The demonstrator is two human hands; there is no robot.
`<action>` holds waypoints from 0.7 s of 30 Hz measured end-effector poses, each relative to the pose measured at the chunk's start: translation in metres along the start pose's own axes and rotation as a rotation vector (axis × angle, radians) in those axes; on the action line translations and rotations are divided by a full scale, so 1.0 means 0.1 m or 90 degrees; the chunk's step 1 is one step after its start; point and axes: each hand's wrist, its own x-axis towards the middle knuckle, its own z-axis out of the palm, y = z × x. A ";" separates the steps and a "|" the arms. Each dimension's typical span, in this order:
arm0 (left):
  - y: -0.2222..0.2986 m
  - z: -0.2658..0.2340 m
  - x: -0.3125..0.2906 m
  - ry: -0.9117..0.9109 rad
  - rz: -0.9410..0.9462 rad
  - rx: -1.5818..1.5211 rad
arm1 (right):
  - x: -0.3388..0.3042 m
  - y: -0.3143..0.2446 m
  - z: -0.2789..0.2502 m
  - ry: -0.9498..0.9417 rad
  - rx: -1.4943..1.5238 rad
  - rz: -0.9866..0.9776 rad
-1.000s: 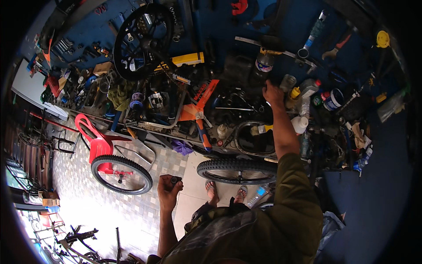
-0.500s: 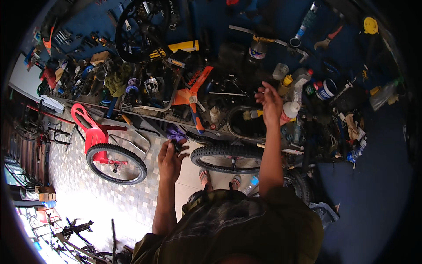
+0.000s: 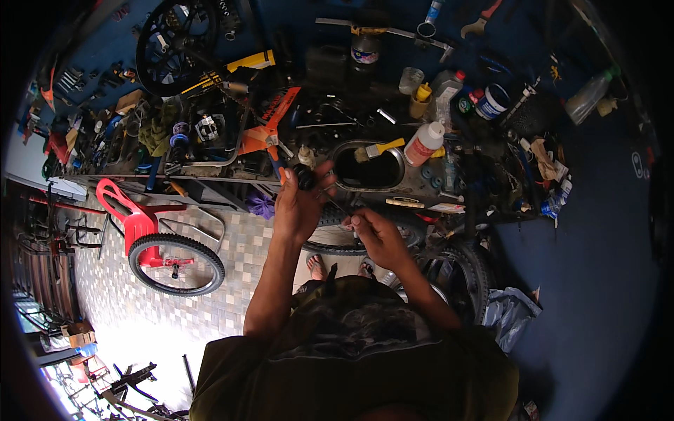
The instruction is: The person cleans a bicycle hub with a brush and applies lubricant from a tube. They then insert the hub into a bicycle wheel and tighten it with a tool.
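Note:
In front of the workbench, my left hand (image 3: 298,203) is raised with its fingers curled round a small black rounded part (image 3: 304,175), whose exact kind I cannot make out. Close beside it on the right, my right hand (image 3: 375,235) pinches a thin metal rod-like tool (image 3: 338,205) that points up toward the left hand. Whether its tip touches the black part is unclear. Just beyond my hands, a yellow-handled paintbrush (image 3: 385,147) lies across the dark oval basin (image 3: 401,168). A white bottle with a red label (image 3: 424,144) stands right of the brush.
Tools and containers crowd the bench, among them an orange stand-like piece (image 3: 263,137) and a blue-white tub (image 3: 493,102). Below the bench is a bicycle wheel (image 3: 316,247). A red plastic chair (image 3: 140,224) and another wheel (image 3: 175,265) stand at left.
My right hand has come down from over the bench to beside the left and now pinches a thin tool. My left hand has risen with the black part. The view has shifted right.

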 end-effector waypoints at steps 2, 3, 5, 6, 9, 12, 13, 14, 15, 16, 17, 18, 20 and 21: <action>-0.07 0.09 0.03 -0.015 -0.045 -0.076 | -0.06 -0.18 -0.06 0.022 -0.049 0.029; -0.09 0.14 0.03 -0.018 -0.055 -0.093 | -0.09 -0.24 -0.09 0.033 -0.072 0.043; -0.11 0.23 0.04 -0.027 -0.073 -0.125 | -0.11 -0.29 -0.14 0.051 -0.109 0.003; -0.12 0.23 0.04 -0.029 -0.080 -0.137 | -0.11 -0.32 -0.15 0.055 -0.129 -0.018; -0.14 0.26 0.00 -0.045 -0.068 -0.138 | -0.12 -0.45 -0.24 0.034 -0.182 -0.007; -0.15 0.29 -0.03 -0.024 -0.053 -0.115 | -0.12 -0.46 -0.26 0.030 -0.211 -0.006; -0.15 0.32 -0.04 -0.039 -0.033 -0.081 | -0.11 -0.46 -0.26 0.035 -0.217 -0.014; -0.14 0.35 -0.08 -0.054 -0.013 -0.047 | -0.11 -0.45 -0.25 0.031 -0.211 -0.008; -0.13 0.38 -0.12 -0.069 0.008 -0.013 | -0.11 -0.44 -0.24 0.027 -0.204 -0.003; -0.14 0.40 -0.17 -0.074 0.039 0.077 | -0.12 -0.43 -0.23 0.023 -0.198 0.005; -0.15 0.41 -0.23 -0.078 0.070 0.167 | -0.13 -0.37 -0.19 0.015 -0.114 0.009; -0.16 0.43 -0.30 -0.083 0.101 0.257 | -0.13 -0.25 -0.15 0.008 -0.030 0.013; -0.11 0.61 -0.43 -0.153 0.154 0.375 | -0.08 0.03 -0.14 -0.078 0.179 0.034; -0.08 0.71 -0.48 -0.187 0.180 0.432 | -0.10 0.12 -0.13 -0.098 0.245 -0.011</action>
